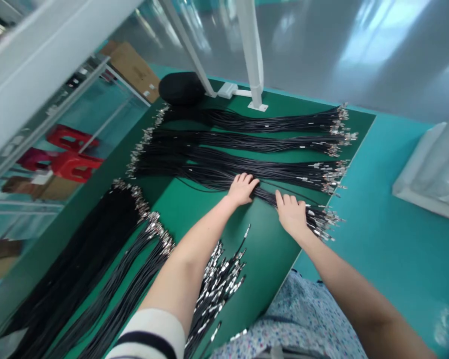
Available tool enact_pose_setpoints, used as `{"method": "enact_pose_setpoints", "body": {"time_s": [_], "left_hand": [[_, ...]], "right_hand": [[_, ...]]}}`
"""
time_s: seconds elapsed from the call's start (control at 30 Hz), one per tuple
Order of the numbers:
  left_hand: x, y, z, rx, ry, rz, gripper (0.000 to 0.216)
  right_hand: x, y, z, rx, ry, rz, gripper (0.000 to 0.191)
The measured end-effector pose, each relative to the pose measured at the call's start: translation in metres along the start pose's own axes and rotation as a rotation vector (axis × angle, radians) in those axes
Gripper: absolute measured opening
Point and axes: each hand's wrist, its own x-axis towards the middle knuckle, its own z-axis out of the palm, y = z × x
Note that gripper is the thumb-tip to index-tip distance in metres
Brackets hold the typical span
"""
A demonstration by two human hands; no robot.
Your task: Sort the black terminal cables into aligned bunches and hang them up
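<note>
My left hand (pixel 242 189) is closed over a bundle of thin black cables (pixel 265 196) on the green tabletop (pixel 209 212). Farther along the same bundle, my right hand (pixel 292 215) grips it close to its metal-tipped ends (pixel 324 222), which fan out past the fingers toward the table's right edge. My thumbs and the undersides of both hands are hidden. Just beyond the hands lies another black cable bundle (pixel 247 166), roughly parallel to the held one, with white tags near its right ends. Several more such bundles (pixel 247 142) are laid out behind it.
More black cables (pixel 78 249) cover the table's left side. Near my left forearm is a pile of tagged cable ends (pixel 224 274). White posts (pixel 250 55) and a black rounded object (pixel 181 89) stand at the far edge. Red stools (pixel 73 152) are under a rack at left.
</note>
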Motion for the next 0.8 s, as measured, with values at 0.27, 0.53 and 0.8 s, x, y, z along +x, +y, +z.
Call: {"method": "enact_pose_setpoints", "body": {"time_s": [0.27, 0.53, 0.8], "left_hand": [[-0.218, 0.019, 0.005, -0.467, 0.105, -0.285, 0.052], [-0.544, 0.082, 0.096, -0.433, 0.099, -1.008, 0.074], [-0.656, 0.139, 0.134, -0.215, -0.040, -0.931, 0.123]], "right_hand": [[-0.001, 0.001, -0.009, -0.035, -0.012, 0.004, 0.059], [-0.075, -0.071, -0.021, 0.046, 0.111, -0.266, 0.051], [-0.247, -0.224, 0.020, 0.303, -0.005, -0.671, 0.038]]}}
